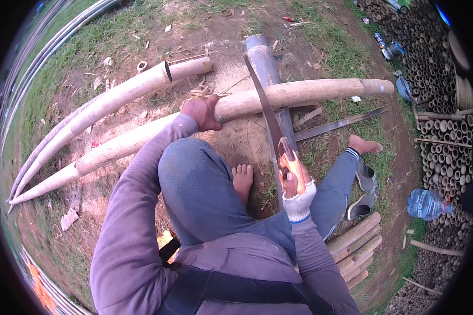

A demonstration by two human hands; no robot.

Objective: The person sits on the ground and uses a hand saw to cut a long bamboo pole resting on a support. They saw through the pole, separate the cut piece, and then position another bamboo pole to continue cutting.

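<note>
A long bamboo pole point(310, 94) lies crosswise over a grey log point(264, 59) on the ground. Bare and wrapped around the pole near a node, my left hand point(201, 112) presses it from above. In a white knitted glove with bare fingertips, my right hand point(298, 191) is closed around the wooden handle of a handsaw point(265, 100). The saw's dark blade slants up and leftward across the pole, right of my left hand; whether its teeth touch the bamboo I cannot tell.
More bamboo poles point(105, 102) lie at the left. A flat strip point(341, 123) rests on the grass right of the log. Cut lengths point(357, 247) lie near my right elbow, by shoes point(361, 207). Stacked bamboo pieces point(441, 152), with a large water bottle point(427, 205) beside them, line the right.
</note>
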